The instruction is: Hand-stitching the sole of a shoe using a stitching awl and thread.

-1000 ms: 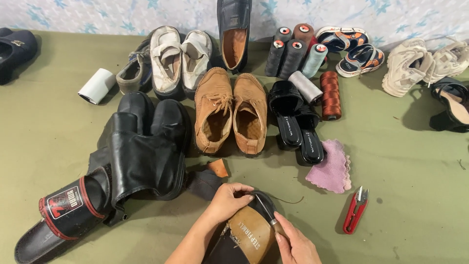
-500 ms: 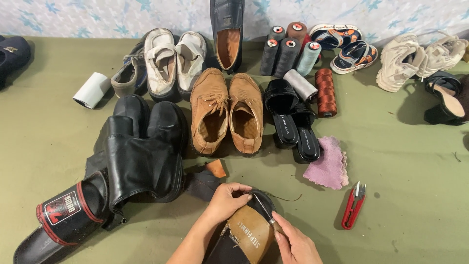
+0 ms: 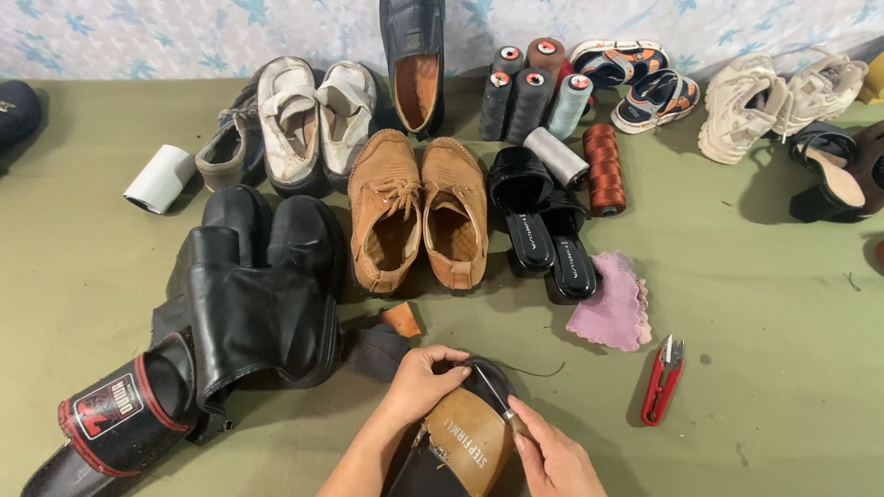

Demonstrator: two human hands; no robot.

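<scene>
Hands hardly move, work goes on at the shoe.
Left hand [image 3: 425, 379] stays curled on the dark shoe [image 3: 460, 442]; right hand [image 3: 551, 460] still pinches the needle [image 3: 490, 391].

- A shoe-repair workplace: worn shoes, black boots [image 3: 262, 294] and tan lace-ups [image 3: 419, 212] crowd a green floor [image 3: 783, 322].
- Thread cones [image 3: 534, 97] and red snips [image 3: 663, 379] lie nearby.
</scene>
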